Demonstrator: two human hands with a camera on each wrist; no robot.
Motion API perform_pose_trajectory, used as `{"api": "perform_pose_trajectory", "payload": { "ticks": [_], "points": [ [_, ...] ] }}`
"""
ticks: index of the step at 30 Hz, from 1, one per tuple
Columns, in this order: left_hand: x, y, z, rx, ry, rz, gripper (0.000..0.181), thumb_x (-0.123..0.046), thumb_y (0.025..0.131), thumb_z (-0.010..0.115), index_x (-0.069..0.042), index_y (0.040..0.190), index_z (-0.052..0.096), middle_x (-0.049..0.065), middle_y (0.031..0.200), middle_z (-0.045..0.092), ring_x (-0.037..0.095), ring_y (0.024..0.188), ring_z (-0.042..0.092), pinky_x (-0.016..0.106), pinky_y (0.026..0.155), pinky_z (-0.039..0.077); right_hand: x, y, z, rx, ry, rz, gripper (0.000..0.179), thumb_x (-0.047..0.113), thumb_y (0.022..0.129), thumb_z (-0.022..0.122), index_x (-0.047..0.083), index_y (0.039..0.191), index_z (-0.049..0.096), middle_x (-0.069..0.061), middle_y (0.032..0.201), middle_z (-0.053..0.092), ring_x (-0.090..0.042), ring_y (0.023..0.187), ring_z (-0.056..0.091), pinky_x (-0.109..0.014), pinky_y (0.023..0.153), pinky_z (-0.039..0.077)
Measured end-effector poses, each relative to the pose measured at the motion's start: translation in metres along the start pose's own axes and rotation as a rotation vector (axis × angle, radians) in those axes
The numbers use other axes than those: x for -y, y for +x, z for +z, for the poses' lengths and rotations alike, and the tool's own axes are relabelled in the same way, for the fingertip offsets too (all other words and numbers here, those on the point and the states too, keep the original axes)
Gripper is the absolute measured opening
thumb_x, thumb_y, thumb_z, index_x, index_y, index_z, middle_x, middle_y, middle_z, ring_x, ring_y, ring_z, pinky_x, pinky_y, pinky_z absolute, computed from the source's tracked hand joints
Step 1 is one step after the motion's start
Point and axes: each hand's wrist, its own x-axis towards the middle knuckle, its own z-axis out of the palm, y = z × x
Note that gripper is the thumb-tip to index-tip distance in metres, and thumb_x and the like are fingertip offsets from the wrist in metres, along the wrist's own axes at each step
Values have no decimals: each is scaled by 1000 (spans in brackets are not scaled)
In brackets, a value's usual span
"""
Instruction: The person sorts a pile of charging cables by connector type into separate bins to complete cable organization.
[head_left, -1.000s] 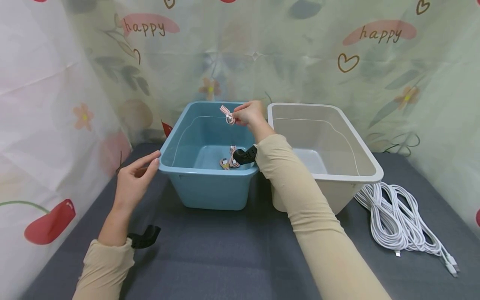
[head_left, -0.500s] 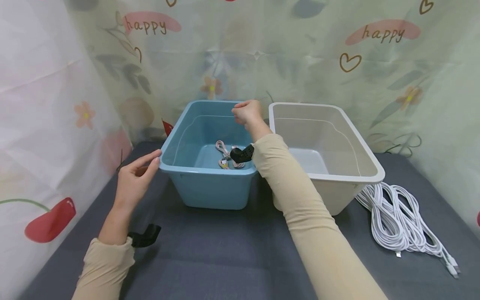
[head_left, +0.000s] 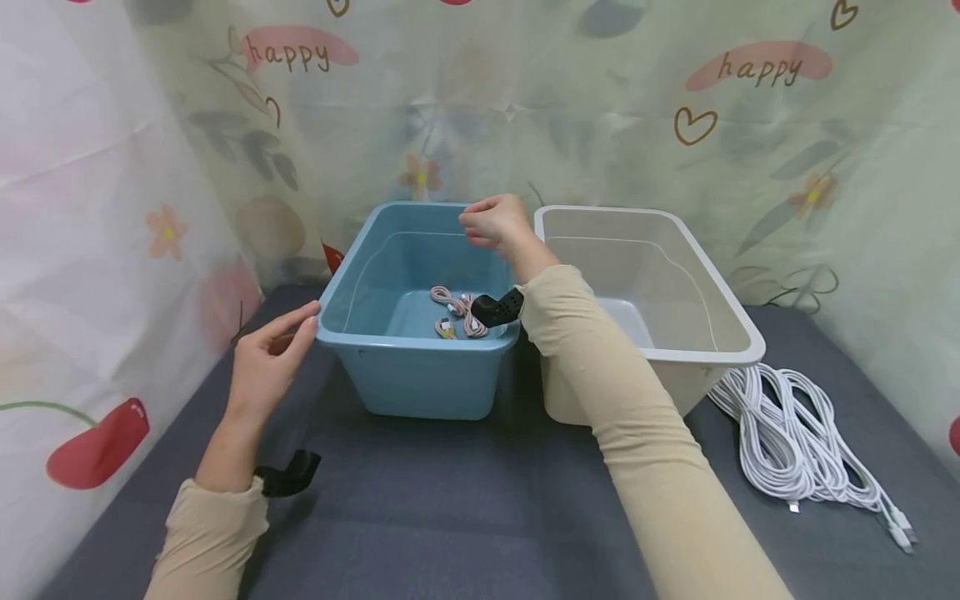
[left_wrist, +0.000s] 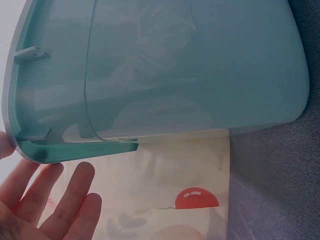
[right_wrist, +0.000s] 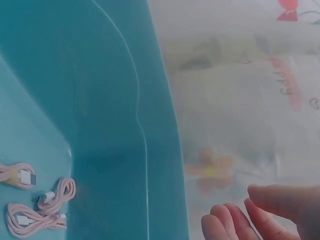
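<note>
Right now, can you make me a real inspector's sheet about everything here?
Surface: dark grey cloth.
Job's things: blue bin with three bundled pink cables inside; off-white bin beside it.
Clutter: nothing seen.
Hands: left hand touches the blue bin's corner; right hand, raised near its far edge, holds nothing.
Cables: besides the pink cables, looped white cables lie beside the off-white bin.
Surroundings: patterned curtain reading "happy".

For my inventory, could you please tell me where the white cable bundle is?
In the head view, the white cable bundle lies at right, beside the pale bin.
</note>
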Motion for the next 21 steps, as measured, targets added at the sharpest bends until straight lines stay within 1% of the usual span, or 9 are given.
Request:
{"api": "perform_pose_trajectory", "payload": {
  "ticks": [5, 10, 15, 21],
  "points": [
    [-1, 0, 0, -1, -1, 5, 38, -33, 92, 56, -19, 128, 59, 7, 132, 58, -17, 81, 57, 7, 69, 45, 4, -6, -7, 24, -41, 5, 30, 10, 90, 60, 1, 118, 59, -10, 131, 55, -24, 115, 59, -30, 94, 51],
    [-4, -1, 0, -3, 3, 1, 38, -33, 92, 56, -19, 128, 59, 7, 131, 58, -16, 81, 57, 7, 69, 45, 6, -13, -14, 35, -85, -14, 30, 12, 90, 61, 2, 118, 60, -9, 129, 55, -23, 113, 60, -29, 92, 52],
    [-4, -1, 1, -14, 8, -8, 38, -34, 92, 56, -19, 127, 59, 8, 130, 59, -16, 80, 58, 7, 68, 45, 9, -23, -20, 61, -119, -47, 31, 14, 90, 61, 3, 119, 60, -11, 125, 56, -23, 112, 61, -28, 91, 53],
    [-2, 0, 2, -24, 4, -18, 37, -33, 92, 57, -20, 127, 60, 6, 129, 60, -17, 79, 57, 7, 68, 45, 9, -36, -36, 87, -147, -60, 33, 16, 90, 61, 4, 121, 58, -10, 124, 55, -23, 114, 60, -29, 94, 51]
  ]
}}
